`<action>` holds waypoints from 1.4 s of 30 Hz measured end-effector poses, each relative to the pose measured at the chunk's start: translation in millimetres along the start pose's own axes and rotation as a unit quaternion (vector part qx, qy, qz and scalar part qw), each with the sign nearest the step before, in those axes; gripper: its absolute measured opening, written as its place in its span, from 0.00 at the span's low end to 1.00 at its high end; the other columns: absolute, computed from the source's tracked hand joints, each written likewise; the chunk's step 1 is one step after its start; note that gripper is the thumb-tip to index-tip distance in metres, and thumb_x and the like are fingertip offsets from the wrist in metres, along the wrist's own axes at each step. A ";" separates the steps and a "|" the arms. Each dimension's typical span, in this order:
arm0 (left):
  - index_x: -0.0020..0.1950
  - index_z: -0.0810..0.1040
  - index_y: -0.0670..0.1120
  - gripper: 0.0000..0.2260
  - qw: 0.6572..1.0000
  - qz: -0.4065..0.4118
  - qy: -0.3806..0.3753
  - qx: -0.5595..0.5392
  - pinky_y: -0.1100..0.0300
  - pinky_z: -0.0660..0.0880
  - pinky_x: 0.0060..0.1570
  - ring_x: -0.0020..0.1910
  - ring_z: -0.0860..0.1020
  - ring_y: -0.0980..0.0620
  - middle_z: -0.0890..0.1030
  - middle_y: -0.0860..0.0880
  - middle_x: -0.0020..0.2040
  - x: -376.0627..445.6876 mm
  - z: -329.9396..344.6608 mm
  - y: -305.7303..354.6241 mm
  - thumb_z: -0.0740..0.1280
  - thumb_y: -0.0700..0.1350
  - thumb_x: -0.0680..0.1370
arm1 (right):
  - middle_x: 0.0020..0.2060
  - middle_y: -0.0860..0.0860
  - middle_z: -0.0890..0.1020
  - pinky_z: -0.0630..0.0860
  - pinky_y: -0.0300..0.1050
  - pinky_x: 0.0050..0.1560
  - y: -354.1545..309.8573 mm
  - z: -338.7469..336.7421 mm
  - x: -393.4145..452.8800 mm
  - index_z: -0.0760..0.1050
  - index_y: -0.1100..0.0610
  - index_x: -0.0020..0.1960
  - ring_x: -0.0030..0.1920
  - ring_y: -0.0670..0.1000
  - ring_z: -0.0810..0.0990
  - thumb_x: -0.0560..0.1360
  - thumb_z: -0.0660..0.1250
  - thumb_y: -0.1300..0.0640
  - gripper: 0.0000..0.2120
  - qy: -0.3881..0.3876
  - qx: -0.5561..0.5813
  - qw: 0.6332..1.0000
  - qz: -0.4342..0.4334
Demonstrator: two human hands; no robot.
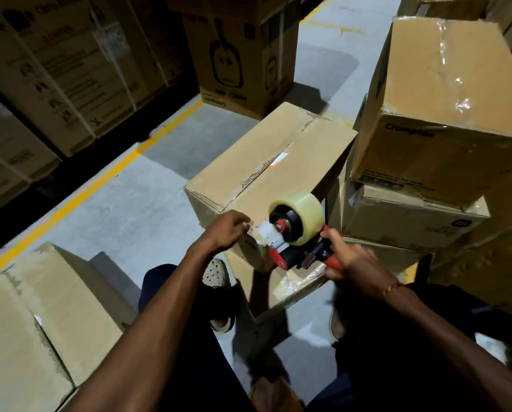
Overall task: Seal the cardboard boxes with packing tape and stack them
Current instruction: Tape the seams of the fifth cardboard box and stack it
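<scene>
A brown cardboard box [266, 162] stands on the floor in front of me, its top flaps closed with a seam running away from me. My right hand [349, 260] grips the red handle of a tape dispenser [296, 233] loaded with a roll of clear tape, held against the box's near face. My left hand [228, 230] presses the loose tape end onto the near upper edge of the box with curled fingers. A strip of clear tape stretches between my left hand and the dispenser.
A stack of taped boxes [445, 114] rises at the right. Another box [34, 316] sits at the lower left. Printed cartons [239, 63] and shelved cartons [58, 69] stand beyond a yellow floor line [100, 179]. My feet in sandals are beside the box.
</scene>
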State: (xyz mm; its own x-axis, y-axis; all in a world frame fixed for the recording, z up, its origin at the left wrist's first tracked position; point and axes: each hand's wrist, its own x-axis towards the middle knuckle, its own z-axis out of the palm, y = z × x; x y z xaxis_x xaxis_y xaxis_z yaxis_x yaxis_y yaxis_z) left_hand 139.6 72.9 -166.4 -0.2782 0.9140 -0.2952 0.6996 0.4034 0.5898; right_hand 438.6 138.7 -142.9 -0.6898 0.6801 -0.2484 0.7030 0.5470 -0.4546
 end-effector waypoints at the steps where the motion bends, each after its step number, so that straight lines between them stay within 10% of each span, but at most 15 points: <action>1: 0.60 0.82 0.39 0.11 0.999 0.015 -0.001 0.033 0.57 0.70 0.58 0.65 0.76 0.42 0.77 0.42 0.65 -2.5 5.2 -5.9 0.64 0.40 0.81 | 0.43 0.53 0.78 0.71 0.52 0.44 5.6 -2.4 -0.6 0.52 0.44 0.74 0.45 0.60 0.77 0.76 0.67 0.56 0.33 0.009 0.009 1.000 0.007; 7: 0.64 0.72 0.44 0.29 0.974 0.044 0.045 0.217 0.48 0.69 0.64 0.67 0.68 0.42 0.69 0.45 0.68 -12.7 43.3 -2.7 0.72 0.63 0.73 | 0.37 0.46 0.77 0.67 0.39 0.31 15.7 -25.6 8.0 0.58 0.39 0.64 0.34 0.46 0.76 0.75 0.70 0.59 0.28 0.061 0.074 0.994 0.047; 10: 0.65 0.69 0.46 0.36 0.942 -0.005 0.100 0.322 0.44 0.68 0.64 0.63 0.69 0.42 0.69 0.45 0.65 -9.8 61.7 17.7 0.64 0.73 0.72 | 0.41 0.50 0.79 0.76 0.49 0.38 12.1 -26.0 14.1 0.58 0.40 0.65 0.38 0.52 0.79 0.75 0.71 0.57 0.29 0.067 0.091 0.992 0.058; 20: 0.60 0.72 0.47 0.21 0.922 0.021 0.190 0.336 0.42 0.66 0.64 0.58 0.71 0.43 0.72 0.45 0.58 -10.6 76.4 5.3 0.58 0.64 0.80 | 0.47 0.53 0.81 0.78 0.56 0.45 0.3 -8.7 26.3 0.59 0.37 0.66 0.45 0.60 0.80 0.74 0.70 0.53 0.28 0.086 0.139 0.985 0.046; 28: 0.65 0.73 0.46 0.22 0.921 0.016 0.195 0.337 0.43 0.59 0.73 0.67 0.69 0.43 0.75 0.46 0.65 -40.2 52.2 -46.4 0.61 0.62 0.81 | 0.44 0.51 0.82 0.83 0.55 0.34 -28.6 -1.8 53.0 0.60 0.43 0.68 0.33 0.55 0.83 0.76 0.72 0.54 0.28 0.075 0.203 0.976 0.016; 35: 0.70 0.73 0.45 0.23 0.952 -0.048 0.291 -0.079 0.53 0.67 0.66 0.70 0.68 0.47 0.69 0.47 0.72 -45.0 52.4 -61.7 0.64 0.57 0.80 | 0.42 0.55 0.83 0.77 0.51 0.22 -62.5 20.3 93.5 0.60 0.40 0.67 0.25 0.55 0.80 0.78 0.71 0.57 0.27 0.064 0.294 0.953 0.022; 40: 0.56 0.74 0.44 0.16 0.765 -0.297 0.237 -0.520 0.52 0.78 0.44 0.44 0.80 0.48 0.80 0.43 0.49 -21.1 31.2 -55.4 0.64 0.57 0.82 | 0.31 0.61 0.81 0.76 0.58 0.24 -78.0 25.3 114.5 0.61 0.43 0.66 0.24 0.62 0.76 0.78 0.69 0.59 0.24 0.051 0.338 0.940 0.024; 42: 0.56 0.74 0.42 0.22 0.746 -0.313 0.223 -0.544 0.54 0.79 0.40 0.42 0.80 0.47 0.80 0.43 0.45 -13.8 30.8 -50.0 0.60 0.62 0.82 | 0.28 0.61 0.80 0.75 0.53 0.25 -83.6 28.4 120.3 0.61 0.45 0.66 0.23 0.59 0.75 0.78 0.69 0.60 0.24 0.046 0.358 0.932 0.031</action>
State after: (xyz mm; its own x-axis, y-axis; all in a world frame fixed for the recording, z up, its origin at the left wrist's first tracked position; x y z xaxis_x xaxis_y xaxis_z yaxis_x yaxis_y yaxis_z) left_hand 128.7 38.8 -215.0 -0.6879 0.3579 -0.6314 -0.5389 0.3307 0.7747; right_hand 292.0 160.9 -159.1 -0.6110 0.7566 -0.2331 0.4215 0.0617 -0.9047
